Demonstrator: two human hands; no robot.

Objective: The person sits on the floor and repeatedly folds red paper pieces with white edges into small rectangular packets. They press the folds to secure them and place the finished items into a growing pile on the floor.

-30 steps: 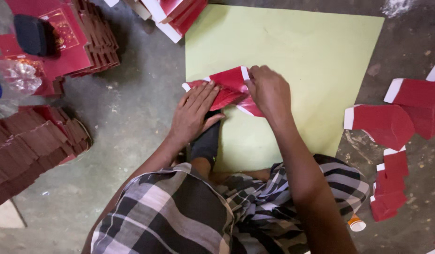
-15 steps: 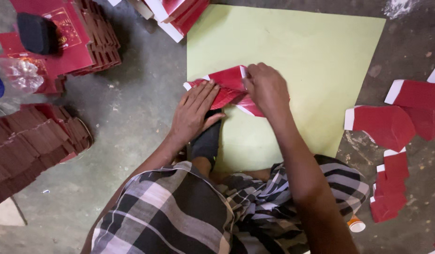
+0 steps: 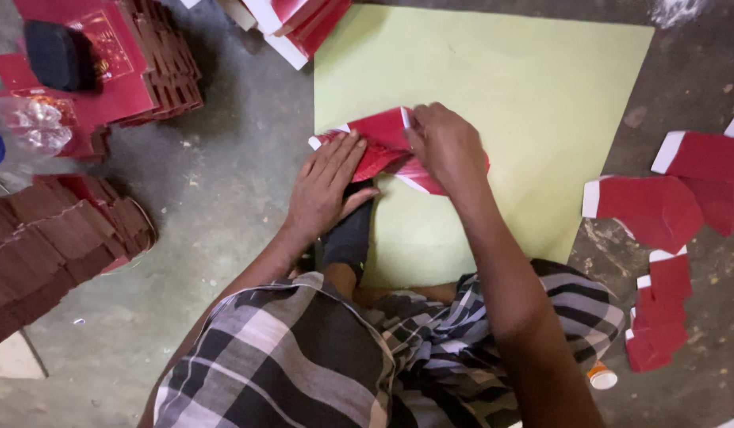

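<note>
Left hand (image 3: 325, 189) lies flat, fingers spread, palm down on the left end of a red paper piece (image 3: 383, 147) with white edges. Right hand (image 3: 446, 147) presses on the right part of the same piece, fingers curled down at its top edge near the white strip; can't tell whether it pinches the paper or only pushes on it. The piece sits on the near left part of a pale green sheet (image 3: 525, 95) spread on the concrete floor (image 3: 224, 198).

Below the hands: a dark sock (image 3: 349, 236) at the sheet's lower left edge, then the checked cloth (image 3: 303, 357) over the person's legs.

Right of the sheet: loose red cutouts (image 3: 652, 210) with white tabs on the floor. Top left: stacks of folded red pieces (image 3: 157, 67), a black object (image 3: 56, 54) on top. Far left: a row of dark red folded stacks (image 3: 57, 238). Small orange-rimmed cap (image 3: 601, 375) by the knee.
</note>
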